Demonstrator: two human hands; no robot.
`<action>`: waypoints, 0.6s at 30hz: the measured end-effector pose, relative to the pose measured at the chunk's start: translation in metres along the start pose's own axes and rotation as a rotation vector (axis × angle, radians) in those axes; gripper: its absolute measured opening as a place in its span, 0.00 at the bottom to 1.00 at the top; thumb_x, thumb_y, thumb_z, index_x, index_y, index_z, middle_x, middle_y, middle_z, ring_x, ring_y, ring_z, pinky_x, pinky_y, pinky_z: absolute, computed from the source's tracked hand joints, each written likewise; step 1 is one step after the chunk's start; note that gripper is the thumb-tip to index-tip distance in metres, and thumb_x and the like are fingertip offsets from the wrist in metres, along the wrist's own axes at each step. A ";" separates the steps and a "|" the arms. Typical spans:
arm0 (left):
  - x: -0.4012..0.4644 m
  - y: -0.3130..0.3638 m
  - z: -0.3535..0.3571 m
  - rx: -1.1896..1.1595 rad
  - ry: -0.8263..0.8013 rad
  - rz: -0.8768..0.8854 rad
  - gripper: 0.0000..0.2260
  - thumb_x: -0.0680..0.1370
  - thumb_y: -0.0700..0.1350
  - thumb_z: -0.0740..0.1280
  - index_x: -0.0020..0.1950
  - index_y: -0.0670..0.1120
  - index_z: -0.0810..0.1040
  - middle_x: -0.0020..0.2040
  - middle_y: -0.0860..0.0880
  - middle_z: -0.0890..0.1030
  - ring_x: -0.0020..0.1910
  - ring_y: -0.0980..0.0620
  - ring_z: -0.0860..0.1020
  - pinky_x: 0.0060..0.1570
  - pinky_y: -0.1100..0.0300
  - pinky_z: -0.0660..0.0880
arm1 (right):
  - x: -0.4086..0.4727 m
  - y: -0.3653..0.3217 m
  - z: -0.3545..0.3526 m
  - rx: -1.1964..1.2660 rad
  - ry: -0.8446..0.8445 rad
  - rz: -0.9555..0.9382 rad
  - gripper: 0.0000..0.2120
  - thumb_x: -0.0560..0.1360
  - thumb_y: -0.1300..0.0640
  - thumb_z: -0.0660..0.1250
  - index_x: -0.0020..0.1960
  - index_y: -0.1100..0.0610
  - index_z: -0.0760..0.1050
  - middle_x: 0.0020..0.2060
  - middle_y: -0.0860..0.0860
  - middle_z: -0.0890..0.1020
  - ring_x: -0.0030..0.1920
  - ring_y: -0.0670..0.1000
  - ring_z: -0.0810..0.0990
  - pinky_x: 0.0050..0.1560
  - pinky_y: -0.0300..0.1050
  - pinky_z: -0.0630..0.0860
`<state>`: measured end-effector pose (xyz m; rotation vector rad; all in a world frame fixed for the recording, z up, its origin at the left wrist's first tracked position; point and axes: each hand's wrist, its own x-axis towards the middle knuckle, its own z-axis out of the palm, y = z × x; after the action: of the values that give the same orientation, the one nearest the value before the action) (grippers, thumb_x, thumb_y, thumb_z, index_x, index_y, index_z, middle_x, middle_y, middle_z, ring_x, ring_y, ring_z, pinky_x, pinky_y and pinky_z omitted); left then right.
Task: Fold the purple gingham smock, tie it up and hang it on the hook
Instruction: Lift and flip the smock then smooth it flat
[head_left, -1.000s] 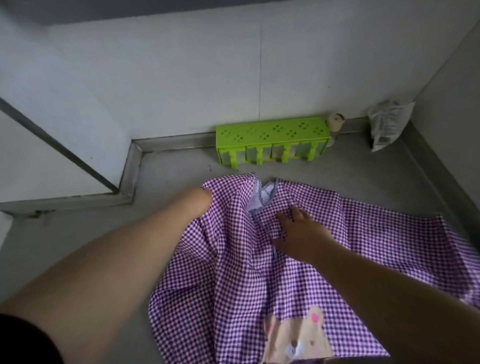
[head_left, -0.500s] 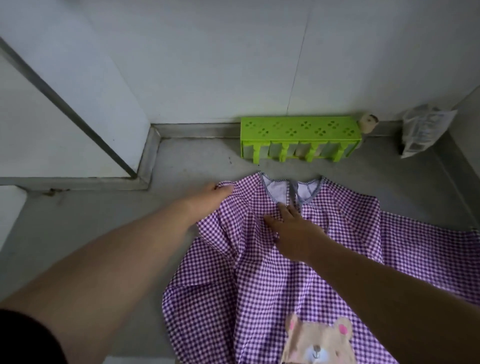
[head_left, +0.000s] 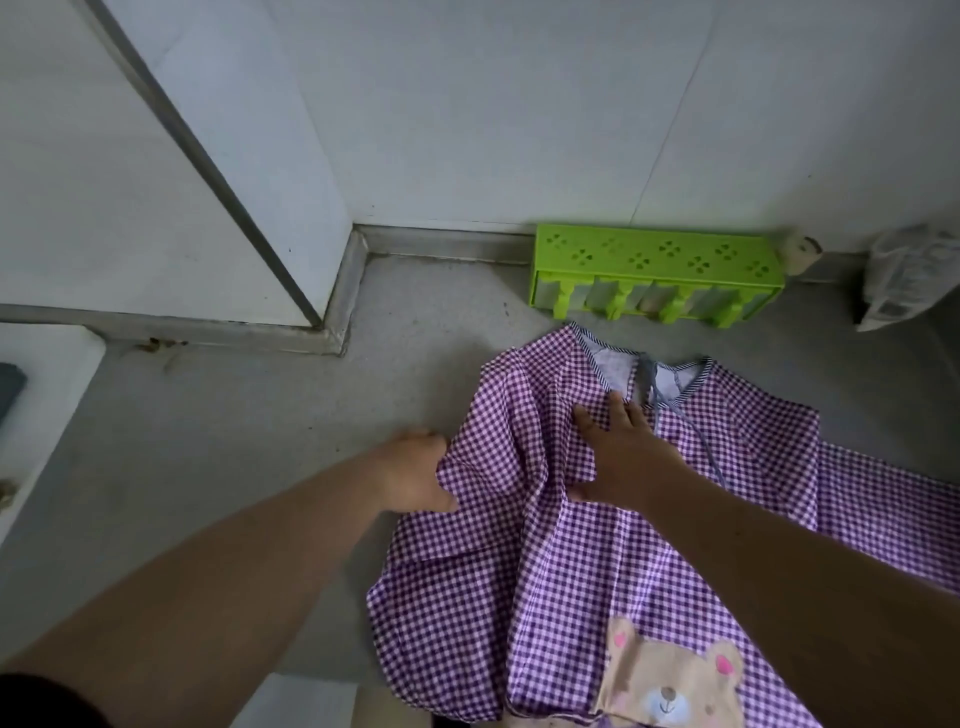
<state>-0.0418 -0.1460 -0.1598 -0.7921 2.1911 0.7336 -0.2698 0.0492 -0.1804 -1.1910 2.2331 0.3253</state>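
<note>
One purple gingham smock (head_left: 597, 561) on counter (head_left: 218, 447); left hand (head_left: 415, 475) grips its edge, right hand (head_left: 623, 457) flat, pressing; one green rack (head_left: 654, 260).

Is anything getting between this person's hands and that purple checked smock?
Nothing visible does. Both hands are already on the purple gingham smock: the left hand grips its bunched left edge, and the right hand lies flat on the cloth just below the neckline. No hook shows in this view, so that path cannot be judged.
</note>
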 end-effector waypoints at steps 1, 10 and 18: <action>-0.002 0.002 0.003 -0.034 -0.030 0.019 0.36 0.72 0.63 0.73 0.77 0.51 0.71 0.74 0.46 0.72 0.72 0.44 0.72 0.74 0.44 0.69 | 0.000 0.000 0.000 0.003 -0.002 0.003 0.61 0.66 0.26 0.71 0.81 0.42 0.34 0.80 0.57 0.32 0.81 0.64 0.36 0.71 0.74 0.64; -0.028 0.003 -0.011 -1.327 -0.090 -0.133 0.28 0.65 0.46 0.72 0.65 0.42 0.82 0.60 0.41 0.86 0.59 0.38 0.82 0.66 0.44 0.75 | 0.001 -0.001 0.001 -0.006 0.015 -0.009 0.61 0.66 0.26 0.71 0.82 0.43 0.34 0.81 0.59 0.33 0.81 0.66 0.37 0.75 0.71 0.58; -0.042 0.012 -0.015 -1.548 -0.036 -0.051 0.15 0.81 0.45 0.60 0.48 0.39 0.84 0.48 0.40 0.85 0.45 0.42 0.82 0.56 0.49 0.76 | 0.004 -0.003 -0.003 -0.021 0.011 0.006 0.61 0.66 0.26 0.71 0.82 0.44 0.35 0.81 0.63 0.36 0.80 0.69 0.39 0.78 0.68 0.54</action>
<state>-0.0323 -0.1348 -0.1164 -1.4359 1.1939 2.3963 -0.2703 0.0429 -0.1804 -1.1999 2.2484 0.3466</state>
